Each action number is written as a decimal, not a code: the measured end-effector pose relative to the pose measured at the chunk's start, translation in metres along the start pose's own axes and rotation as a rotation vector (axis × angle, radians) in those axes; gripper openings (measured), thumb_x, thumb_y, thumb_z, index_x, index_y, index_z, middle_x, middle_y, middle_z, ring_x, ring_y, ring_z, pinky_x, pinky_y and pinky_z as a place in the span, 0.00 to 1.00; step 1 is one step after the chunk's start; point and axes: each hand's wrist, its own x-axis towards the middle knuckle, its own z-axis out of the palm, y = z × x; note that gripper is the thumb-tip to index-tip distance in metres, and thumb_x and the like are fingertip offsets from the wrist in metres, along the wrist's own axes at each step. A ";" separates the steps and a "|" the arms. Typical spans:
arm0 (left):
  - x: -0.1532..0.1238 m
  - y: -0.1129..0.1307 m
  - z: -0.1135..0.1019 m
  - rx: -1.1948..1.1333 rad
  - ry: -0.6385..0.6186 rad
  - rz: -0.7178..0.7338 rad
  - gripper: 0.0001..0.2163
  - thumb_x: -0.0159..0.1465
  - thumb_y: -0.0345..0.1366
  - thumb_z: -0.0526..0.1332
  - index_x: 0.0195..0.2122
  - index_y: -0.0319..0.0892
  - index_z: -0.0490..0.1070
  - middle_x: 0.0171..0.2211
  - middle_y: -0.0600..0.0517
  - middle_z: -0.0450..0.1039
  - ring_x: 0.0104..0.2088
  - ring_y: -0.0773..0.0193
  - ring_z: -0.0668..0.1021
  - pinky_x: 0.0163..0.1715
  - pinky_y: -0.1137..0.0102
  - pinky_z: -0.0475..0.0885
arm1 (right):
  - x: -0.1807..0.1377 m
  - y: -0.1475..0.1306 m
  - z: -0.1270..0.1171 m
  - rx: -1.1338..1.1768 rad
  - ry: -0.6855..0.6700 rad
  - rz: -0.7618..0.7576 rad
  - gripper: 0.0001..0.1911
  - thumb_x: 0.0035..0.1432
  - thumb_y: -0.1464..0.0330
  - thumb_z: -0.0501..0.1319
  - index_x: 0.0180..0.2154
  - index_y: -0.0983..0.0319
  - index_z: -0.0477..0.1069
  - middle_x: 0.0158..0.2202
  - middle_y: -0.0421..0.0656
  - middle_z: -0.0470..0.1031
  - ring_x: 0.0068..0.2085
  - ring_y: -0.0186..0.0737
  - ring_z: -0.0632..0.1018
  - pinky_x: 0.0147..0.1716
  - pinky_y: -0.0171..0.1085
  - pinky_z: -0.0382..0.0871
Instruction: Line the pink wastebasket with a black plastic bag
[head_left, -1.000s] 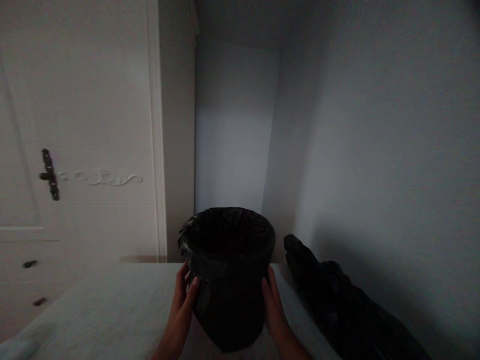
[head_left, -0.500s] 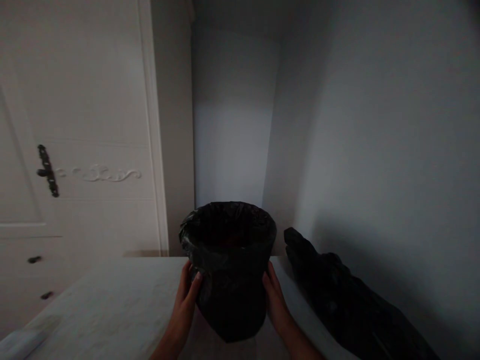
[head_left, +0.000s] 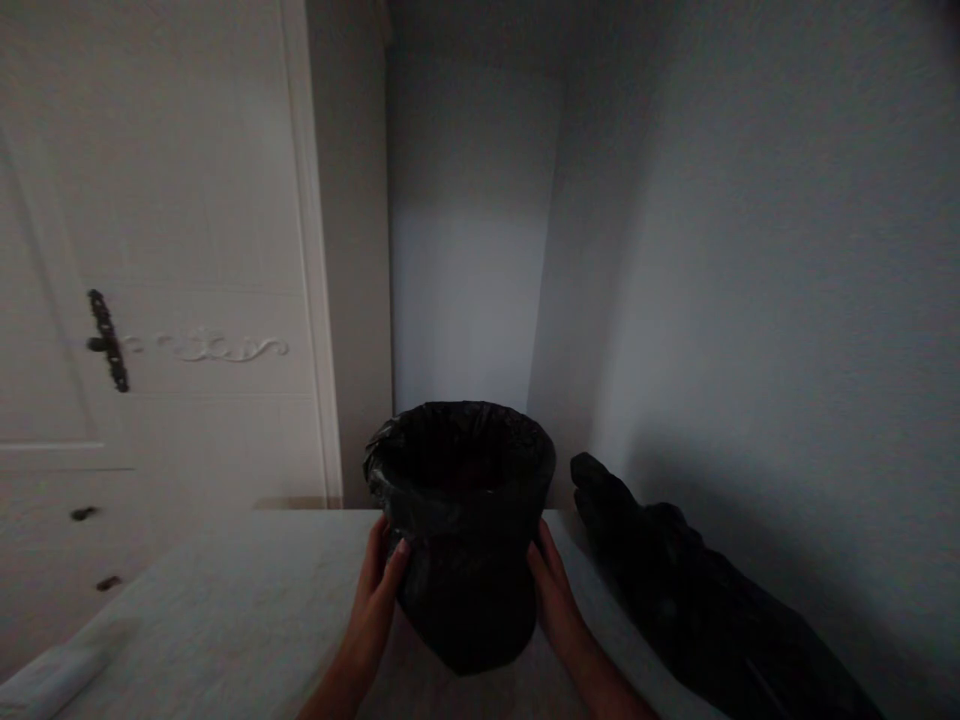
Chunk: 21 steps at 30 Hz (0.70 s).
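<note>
A small bin lined with a black plastic bag point(head_left: 461, 530) is held upright above a pale bed surface point(head_left: 247, 610). My left hand point(head_left: 379, 600) presses against its left side with fingers wrapped on the bag. My right hand point(head_left: 555, 595) grips the right side the same way. The bag's rim folds over the bin's top edge. The inside of the bin is too dark to see.
A dark garment or bag point(head_left: 697, 610) lies along the right wall on the bed. A white wardrobe door point(head_left: 165, 300) with a dark handle point(head_left: 109, 340) stands at left. A narrow wall recess point(head_left: 465, 280) is straight ahead. A pale roll point(head_left: 52, 675) lies at bottom left.
The bin and both hands have risen slightly in view and shifted a little right; the grip is unchanged.
</note>
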 end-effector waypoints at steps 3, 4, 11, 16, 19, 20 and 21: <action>0.001 -0.001 0.000 0.011 0.006 0.011 0.36 0.64 0.65 0.61 0.68 0.51 0.63 0.73 0.45 0.64 0.75 0.45 0.60 0.74 0.52 0.57 | -0.001 0.000 -0.001 -0.017 -0.009 -0.018 0.34 0.65 0.45 0.65 0.68 0.45 0.66 0.73 0.41 0.65 0.74 0.53 0.63 0.75 0.58 0.51; 0.002 -0.001 0.000 0.014 0.009 0.013 0.37 0.64 0.65 0.61 0.68 0.51 0.63 0.73 0.44 0.64 0.75 0.45 0.61 0.73 0.52 0.58 | -0.001 0.000 -0.001 -0.022 -0.011 -0.020 0.34 0.64 0.45 0.65 0.68 0.45 0.67 0.73 0.41 0.65 0.74 0.53 0.63 0.75 0.58 0.51; 0.001 -0.001 0.001 0.022 0.007 0.004 0.38 0.64 0.66 0.61 0.68 0.50 0.62 0.73 0.44 0.64 0.75 0.46 0.61 0.73 0.54 0.59 | 0.002 -0.003 0.000 -0.019 -0.042 -0.057 0.34 0.65 0.45 0.65 0.68 0.47 0.67 0.72 0.43 0.68 0.73 0.55 0.66 0.74 0.60 0.53; 0.001 0.000 0.000 0.001 -0.005 -0.007 0.39 0.63 0.66 0.61 0.69 0.50 0.61 0.73 0.44 0.63 0.75 0.45 0.61 0.73 0.53 0.59 | 0.001 -0.003 0.000 -0.029 -0.044 -0.051 0.34 0.65 0.46 0.65 0.68 0.46 0.67 0.71 0.43 0.68 0.73 0.55 0.66 0.74 0.60 0.53; 0.001 -0.002 -0.001 0.010 -0.014 0.002 0.37 0.65 0.64 0.61 0.69 0.51 0.61 0.74 0.46 0.63 0.76 0.47 0.60 0.74 0.54 0.58 | -0.001 -0.005 0.002 -0.027 -0.038 -0.053 0.33 0.66 0.46 0.65 0.68 0.46 0.66 0.70 0.43 0.70 0.72 0.55 0.66 0.74 0.59 0.54; 0.002 -0.003 -0.002 0.012 -0.016 0.007 0.36 0.66 0.63 0.61 0.69 0.51 0.61 0.74 0.46 0.62 0.76 0.47 0.60 0.74 0.54 0.57 | -0.001 -0.005 0.002 -0.022 -0.034 -0.052 0.34 0.66 0.46 0.65 0.68 0.46 0.66 0.70 0.43 0.70 0.72 0.54 0.66 0.74 0.59 0.54; 0.002 -0.004 -0.002 0.013 -0.015 0.011 0.35 0.66 0.63 0.61 0.69 0.51 0.61 0.74 0.46 0.62 0.76 0.48 0.59 0.74 0.54 0.57 | -0.001 -0.006 0.003 -0.016 -0.034 -0.051 0.34 0.66 0.46 0.65 0.68 0.47 0.66 0.71 0.43 0.69 0.73 0.54 0.66 0.74 0.59 0.54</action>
